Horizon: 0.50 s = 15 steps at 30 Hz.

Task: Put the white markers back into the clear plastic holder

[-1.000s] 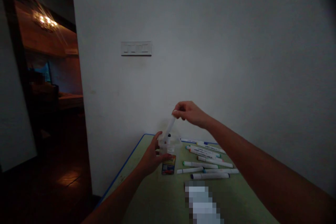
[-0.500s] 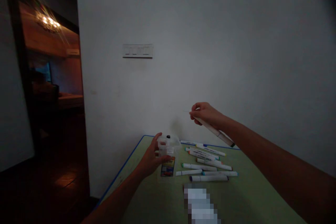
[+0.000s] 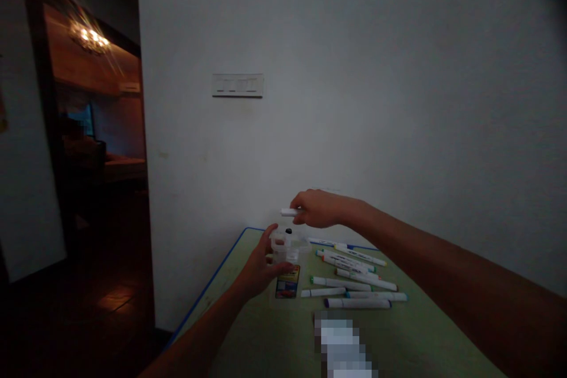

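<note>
My left hand is wrapped around the left side of a clear plastic container, fingers and thumb closed on it. The container stands on the table and has a coloured label on its front. A black marker end shows inside its open top. In my right hand is a white marker, held just above the container; its short end sticks out to the left, and the hand hides the rest. Several white markers with coloured ends lie loose on the table, right of the container.
The green table has a blue edge and stands against a grey wall. A blurred-out, pixelated object lies near its front. A switch panel is on the wall. At left, a doorway opens onto a lit room.
My right hand has moved left and down with the marker, from above the loose markers to over the container. The marker now points level to the left. My left hand keeps its hold.
</note>
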Motion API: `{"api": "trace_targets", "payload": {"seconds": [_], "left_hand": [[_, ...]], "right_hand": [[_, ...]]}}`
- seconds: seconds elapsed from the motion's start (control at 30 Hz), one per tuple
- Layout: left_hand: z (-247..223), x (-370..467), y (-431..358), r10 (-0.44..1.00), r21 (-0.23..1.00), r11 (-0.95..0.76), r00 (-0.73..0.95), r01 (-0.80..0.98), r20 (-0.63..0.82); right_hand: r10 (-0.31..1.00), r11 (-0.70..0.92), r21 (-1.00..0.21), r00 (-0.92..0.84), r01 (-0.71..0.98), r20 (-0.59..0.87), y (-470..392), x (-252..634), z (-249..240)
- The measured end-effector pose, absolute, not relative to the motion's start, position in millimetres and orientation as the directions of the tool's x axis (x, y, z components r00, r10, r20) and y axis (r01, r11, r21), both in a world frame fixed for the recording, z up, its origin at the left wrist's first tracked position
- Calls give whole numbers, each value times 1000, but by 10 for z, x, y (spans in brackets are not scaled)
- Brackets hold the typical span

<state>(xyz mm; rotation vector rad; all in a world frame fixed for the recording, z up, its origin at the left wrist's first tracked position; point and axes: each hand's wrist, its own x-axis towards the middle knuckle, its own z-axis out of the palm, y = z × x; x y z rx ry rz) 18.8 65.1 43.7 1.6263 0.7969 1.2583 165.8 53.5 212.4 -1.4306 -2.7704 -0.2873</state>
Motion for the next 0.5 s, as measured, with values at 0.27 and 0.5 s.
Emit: {"api": "trace_targets", "payload": {"seconds": [0.27, 0.5], "left_hand": [[413, 193, 660, 873, 911, -410, 274, -32, 403], [401, 199, 668, 882, 920, -389, 271, -41, 385]], "right_hand": [[867, 472, 377, -498, 797, -32, 489, 1590, 2135], [842, 461, 530, -540, 712, -7, 481, 1437, 2120]]}}
